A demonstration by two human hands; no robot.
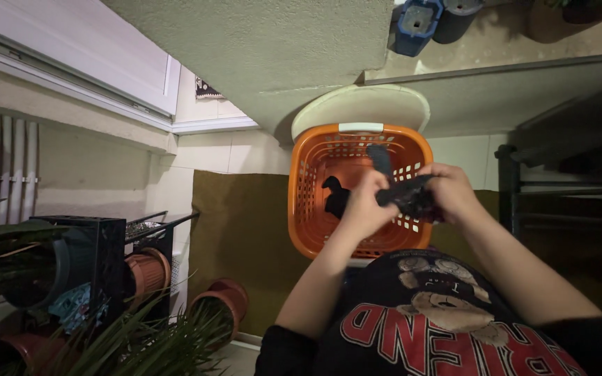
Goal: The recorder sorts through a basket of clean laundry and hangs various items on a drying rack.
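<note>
Black printed shirt (440, 320) nearest | left hand (367, 205) and right hand (451, 191) both pinch a dark cloth (405, 195), stretched between them | over orange laundry basket (315, 181), another dark item (334, 195) inside

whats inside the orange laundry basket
One dark garment lies on the floor of the orange laundry basket. Both hands and the dark cloth they hold cover the right side, so that part cannot be seen.
</note>
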